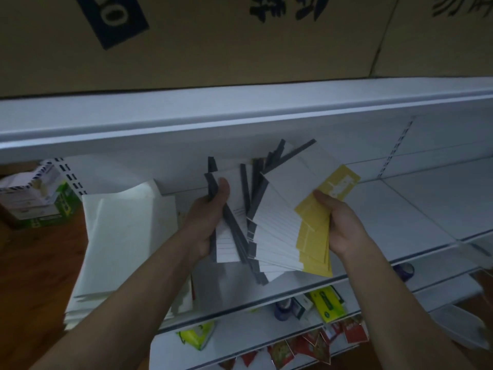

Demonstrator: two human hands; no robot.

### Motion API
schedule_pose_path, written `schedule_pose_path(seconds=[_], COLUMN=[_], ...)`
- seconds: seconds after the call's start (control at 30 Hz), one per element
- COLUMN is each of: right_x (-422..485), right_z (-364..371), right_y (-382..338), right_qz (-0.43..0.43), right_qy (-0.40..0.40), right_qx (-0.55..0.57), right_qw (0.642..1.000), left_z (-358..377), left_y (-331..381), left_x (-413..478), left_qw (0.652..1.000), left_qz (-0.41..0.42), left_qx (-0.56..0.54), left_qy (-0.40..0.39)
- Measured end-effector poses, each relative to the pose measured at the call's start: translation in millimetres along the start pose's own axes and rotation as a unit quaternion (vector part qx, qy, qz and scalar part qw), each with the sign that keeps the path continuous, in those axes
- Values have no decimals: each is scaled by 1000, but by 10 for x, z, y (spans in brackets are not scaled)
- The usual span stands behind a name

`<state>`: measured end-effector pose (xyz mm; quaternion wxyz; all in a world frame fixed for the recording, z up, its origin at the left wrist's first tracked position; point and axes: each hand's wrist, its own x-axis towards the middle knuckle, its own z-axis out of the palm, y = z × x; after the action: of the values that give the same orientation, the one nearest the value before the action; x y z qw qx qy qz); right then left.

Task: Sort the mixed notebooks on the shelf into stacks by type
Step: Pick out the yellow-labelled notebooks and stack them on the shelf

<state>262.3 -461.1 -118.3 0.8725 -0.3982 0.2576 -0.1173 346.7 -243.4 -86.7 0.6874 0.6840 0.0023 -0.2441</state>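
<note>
Now the left hand (208, 222) is pinching a few grey-edged notebooks (229, 244), and the right hand (341, 222) is gripping a wide fan of yellow-and-white notebooks (277, 222), above the shelf (400, 209) near its front edge. The loose fan could slip apart and fall off the front.

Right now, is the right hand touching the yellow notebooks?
Touching. The head view shows the right hand with its thumb pressed on the top cover of the yellow notebooks. The left hand grips the grey-spined notebooks.
</note>
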Motion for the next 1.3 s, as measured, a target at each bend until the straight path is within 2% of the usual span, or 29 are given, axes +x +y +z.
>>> schedule_pose_path(seconds=[0.13,0.23,0.37,0.6,0.7,0.77,0.9,0.97,1.17,1.3], right_x=[-28,-35,-46,-14,-76,-115,-204,-200,-82,-41], right_z=[-146,-283,-410,-322,-128,-18,170,234,309,351], right_y=[1,12,106,200,211,239,256,214,85,52], right_qz=[-8,-24,-58,-12,-10,-12,-3,-12,-63,-107], right_qy=[14,26,55,35,18,-1,-96,-116,-142,-126], right_qx=[21,73,108,92,37,-14,-113,-144,-240,-227], right_qw=[1000,997,991,995,999,1000,989,983,958,960], left_z=[-74,-192,-302,-188,-31,58,69,36,-142,-150], left_y=[22,67,80,-39,-37,-69,-99,-78,-86,-27], left_x=[-30,-15,-13,-65,-60,-39,-25,-9,95,157], left_qw=[1000,1000,997,997,993,996,994,993,978,980], left_qz=[11,19,8,-22,-27,-5,52,51,-59,0], left_qx=[19,-24,-57,-54,-70,-39,-1,9,-69,-42], left_qy=[1,-2,-42,-53,-89,-80,-97,-106,-187,-196])
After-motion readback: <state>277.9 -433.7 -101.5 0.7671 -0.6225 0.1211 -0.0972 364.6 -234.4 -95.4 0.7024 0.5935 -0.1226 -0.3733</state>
